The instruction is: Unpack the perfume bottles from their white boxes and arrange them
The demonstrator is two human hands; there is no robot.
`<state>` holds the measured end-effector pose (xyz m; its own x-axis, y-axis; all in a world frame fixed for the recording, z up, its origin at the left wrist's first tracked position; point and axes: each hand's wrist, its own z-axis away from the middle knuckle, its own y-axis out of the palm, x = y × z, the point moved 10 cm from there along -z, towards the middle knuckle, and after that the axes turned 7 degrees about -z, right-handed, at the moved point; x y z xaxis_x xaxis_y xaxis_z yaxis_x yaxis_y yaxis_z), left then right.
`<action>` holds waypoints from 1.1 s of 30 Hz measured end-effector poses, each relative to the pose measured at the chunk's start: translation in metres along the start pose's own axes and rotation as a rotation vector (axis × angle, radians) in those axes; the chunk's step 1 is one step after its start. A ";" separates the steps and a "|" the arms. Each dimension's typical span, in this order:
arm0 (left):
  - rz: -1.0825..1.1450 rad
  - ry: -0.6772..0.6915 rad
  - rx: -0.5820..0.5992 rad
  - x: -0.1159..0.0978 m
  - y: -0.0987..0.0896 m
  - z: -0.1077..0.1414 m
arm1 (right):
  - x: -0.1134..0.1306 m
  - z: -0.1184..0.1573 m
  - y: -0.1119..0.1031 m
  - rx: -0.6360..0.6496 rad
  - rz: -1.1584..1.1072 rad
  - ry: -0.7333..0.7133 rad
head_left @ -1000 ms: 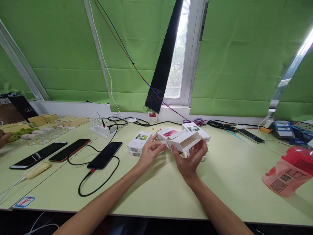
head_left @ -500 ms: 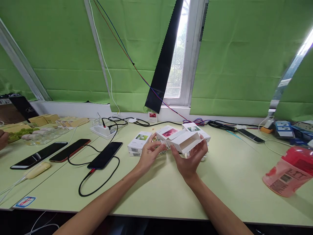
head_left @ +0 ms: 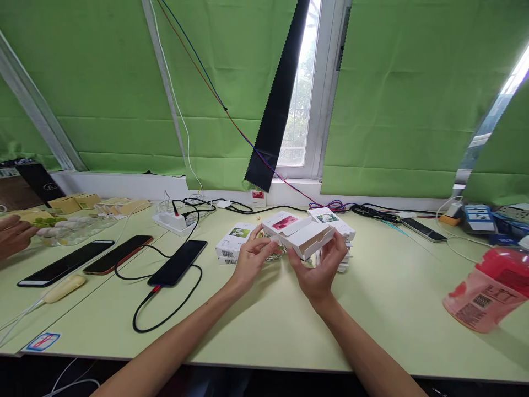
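A small white carton [head_left: 306, 237] is tilted between my two hands, one end open toward the right. My right hand [head_left: 320, 270] grips that open end, thumb on the near side and fingers behind. At the left end, the fingers of my left hand [head_left: 253, 259] are closed on the carton's edge. A white face with a pink flower picture [head_left: 285, 221] adjoins it; I cannot tell whether it is the same carton. Clear shiny items [head_left: 275, 255] show partly behind my left fingers. White boxes [head_left: 235, 237] are stacked to the left, and another stack [head_left: 333, 219] stands behind my right hand.
On the left lie several phones [head_left: 177, 263] with black cables and a white power strip [head_left: 171, 220]. A co-worker's hand [head_left: 14, 237] is at the far left beside egg-like items in clear trays [head_left: 76, 229]. A pink jar [head_left: 487, 289] stands right, with cables [head_left: 376, 212] along the back.
The carton's open end has tilted, and its flap no longer sticks out over my right fingers. My left hand has barely moved. The co-worker's hand has come further into view.
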<state>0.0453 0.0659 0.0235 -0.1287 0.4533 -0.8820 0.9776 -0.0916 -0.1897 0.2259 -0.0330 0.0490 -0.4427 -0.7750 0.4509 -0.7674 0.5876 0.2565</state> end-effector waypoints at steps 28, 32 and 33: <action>-0.010 0.010 -0.038 -0.007 -0.006 -0.001 | -0.011 -0.001 0.010 0.089 0.148 0.083; -0.028 0.032 -0.031 -0.008 -0.005 -0.001 | -0.014 0.000 0.009 0.074 0.115 0.094; -0.029 0.033 -0.029 -0.008 -0.005 -0.001 | -0.014 0.000 0.009 0.073 0.106 0.093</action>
<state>0.0421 0.0631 0.0319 -0.1519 0.4846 -0.8615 0.9780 -0.0526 -0.2020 0.2248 -0.0170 0.0449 -0.4804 -0.6830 0.5503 -0.7519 0.6437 0.1426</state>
